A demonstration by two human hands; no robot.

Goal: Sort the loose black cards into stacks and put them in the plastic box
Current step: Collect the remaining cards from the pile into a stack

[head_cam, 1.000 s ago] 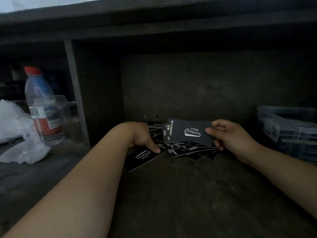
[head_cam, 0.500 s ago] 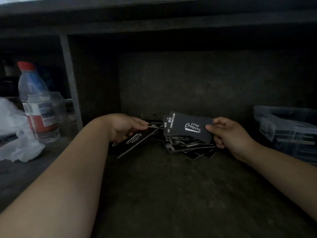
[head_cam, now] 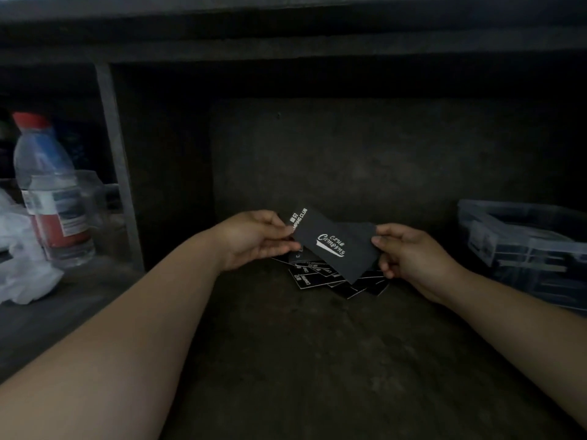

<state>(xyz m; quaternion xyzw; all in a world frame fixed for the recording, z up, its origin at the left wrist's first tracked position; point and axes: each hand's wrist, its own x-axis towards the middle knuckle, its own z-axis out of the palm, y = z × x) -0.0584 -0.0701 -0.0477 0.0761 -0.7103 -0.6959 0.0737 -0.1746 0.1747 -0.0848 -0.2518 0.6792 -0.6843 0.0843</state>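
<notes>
over dark shelf floor [head_cam: 317, 360], left grip [head_cam: 254, 238] and right grip [head_cam: 409, 252] pinch opposite ends of held cards [head_cam: 336, 246].

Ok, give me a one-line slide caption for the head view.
Left hand and right hand grip the held cards above the loose pile; plastic box sits at right.

This is a dim packing or storage bench. A worn dark work surface [head_cam: 317, 360] sits under a low shelf [head_cam: 286, 42] with an upright divider [head_cam: 117, 160]. A plastic box [head_cam: 486, 236], black cards [head_cam: 313, 276] and a water bottle [head_cam: 47, 192] rest on it.
</notes>
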